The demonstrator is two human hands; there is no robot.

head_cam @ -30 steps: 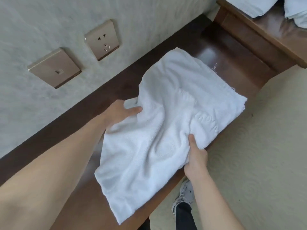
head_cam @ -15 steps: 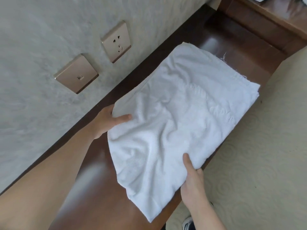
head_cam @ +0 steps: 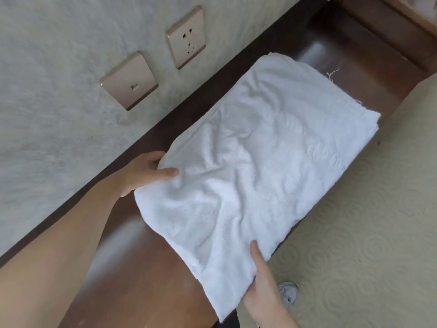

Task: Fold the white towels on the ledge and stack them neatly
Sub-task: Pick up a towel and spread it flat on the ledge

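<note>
I think the towel (head_cam: 255, 166) is soft and light. My left hand (head_cam: 144, 174) and right hand (head_cam: 262, 285) pinch its near edge; the corners are best to hold.

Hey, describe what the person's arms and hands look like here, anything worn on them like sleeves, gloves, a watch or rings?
Both forearms are bare as far as the picture shows, with no sleeves in view. The left hand and the right hand wear no gloves. No watch, bracelet or ring shows on the visible wrists and fingers. The fingernails that show look short and unpainted.
</note>
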